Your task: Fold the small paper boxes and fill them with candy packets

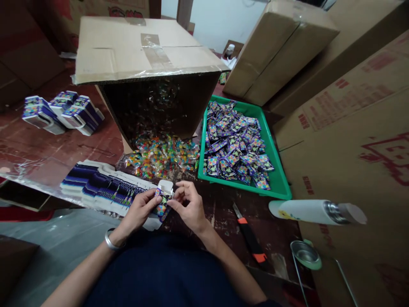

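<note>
A small purple printed carton [163,199] is held upright before me, its white top flap raised. My left hand [142,209] grips it from the left, thumb on the front. On its other side my right hand [191,207] has its thumb at the carton's right edge, with the fingers curled beside the flap. A long row of flattened purple-and-white cartons [102,185] lies fanned out to the left of my hands. Just beyond them, clear packets of colourful candies [162,155] spill out of a large cardboard box [128,53] lying on its side.
A green tray [284,181] of filled purple cartons [234,145] stands at the right. Nearer me lie a utility knife [251,238] with its blade out and a white bottle [306,211]. Stacks of flat cartons [64,111] sit at left; tall cardboard boxes [348,140] wall the right side.
</note>
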{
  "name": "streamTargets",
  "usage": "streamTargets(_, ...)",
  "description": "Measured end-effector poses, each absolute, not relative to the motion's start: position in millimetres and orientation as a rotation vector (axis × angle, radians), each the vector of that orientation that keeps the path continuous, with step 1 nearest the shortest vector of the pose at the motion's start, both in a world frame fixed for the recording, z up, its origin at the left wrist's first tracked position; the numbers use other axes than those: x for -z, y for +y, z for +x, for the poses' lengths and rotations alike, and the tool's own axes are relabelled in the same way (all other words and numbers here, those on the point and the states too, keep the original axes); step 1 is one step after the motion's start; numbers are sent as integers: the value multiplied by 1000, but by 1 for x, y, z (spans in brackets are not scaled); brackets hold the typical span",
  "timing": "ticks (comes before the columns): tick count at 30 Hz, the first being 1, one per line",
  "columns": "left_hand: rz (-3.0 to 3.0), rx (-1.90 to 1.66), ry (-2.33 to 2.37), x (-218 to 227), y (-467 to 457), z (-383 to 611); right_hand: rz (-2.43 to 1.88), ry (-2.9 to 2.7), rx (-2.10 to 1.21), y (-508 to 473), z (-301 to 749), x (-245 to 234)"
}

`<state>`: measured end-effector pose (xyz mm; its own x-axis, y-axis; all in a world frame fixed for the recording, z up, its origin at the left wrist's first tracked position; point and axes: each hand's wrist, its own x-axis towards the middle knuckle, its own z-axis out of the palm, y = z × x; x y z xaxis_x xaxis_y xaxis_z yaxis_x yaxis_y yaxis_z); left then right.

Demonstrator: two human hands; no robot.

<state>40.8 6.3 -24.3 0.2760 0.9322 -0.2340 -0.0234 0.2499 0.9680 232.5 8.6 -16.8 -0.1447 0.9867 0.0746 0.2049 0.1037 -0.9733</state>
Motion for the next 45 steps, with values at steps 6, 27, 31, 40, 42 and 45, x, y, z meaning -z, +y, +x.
streamTargets(6,981,-1157,1293,34,2,56,-1293,-1376,-1163,7,213,31)
streamTargets(27,1087,-1057,1178,35,0,41,-1100,-1302,-1054,14,208,49)
streamTargets(31,1137,-1026,1200,31,0,40,-1061,-1282,-1286,20,211,40)
streamTargets(40,1201,-942,1187,26,-2,33,-1186,-1264,-1495,35,221,30)
streamTargets(42,1198,-918,1167,25,-2,33,-1205,-1275,-1478,35,220,30)
streamTargets(45,1182,-892,1164,23,-3,34,-1202,-1363,-1321,32,219,29)
